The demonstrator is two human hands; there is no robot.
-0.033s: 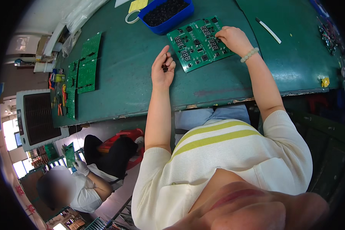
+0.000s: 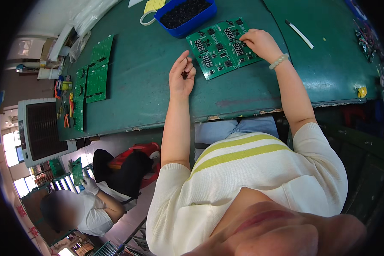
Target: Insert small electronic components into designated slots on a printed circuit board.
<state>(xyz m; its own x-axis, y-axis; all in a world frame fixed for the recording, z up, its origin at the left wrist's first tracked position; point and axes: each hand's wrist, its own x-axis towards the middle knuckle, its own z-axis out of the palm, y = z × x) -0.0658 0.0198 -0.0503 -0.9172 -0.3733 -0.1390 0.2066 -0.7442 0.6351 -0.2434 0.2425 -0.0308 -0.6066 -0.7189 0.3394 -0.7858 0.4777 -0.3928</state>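
Note:
A green circuit board [image 2: 214, 41] lies on the table in front of me, carrying several digit displays and small black components. Over its right edge, my right hand [image 2: 260, 42] has thumb and fingertips pinched together at the board's surface. Whatever is between those fingertips is too small or hidden to make out. To the board's left, my left hand [image 2: 182, 77] is held palm up, fingers curled around small black parts [image 2: 184, 75]. Behind the board stands a blue bin [image 2: 187, 28] filled with many similar-looking small black pieces.
More green boards [image 2: 97, 81] lie at the left of the green table [image 2: 145, 94], near pliers [image 2: 66, 117]. A tape roll [image 2: 147, 18] sits beside the bin; a white stick-like tool [image 2: 301, 34] lies right. At lower left, a gloved co-worker [image 2: 100, 213] holds a board.
The fingers of my left hand have shifted slightly over the small black parts, so less of them shows. My right hand stays at the board's right edge.

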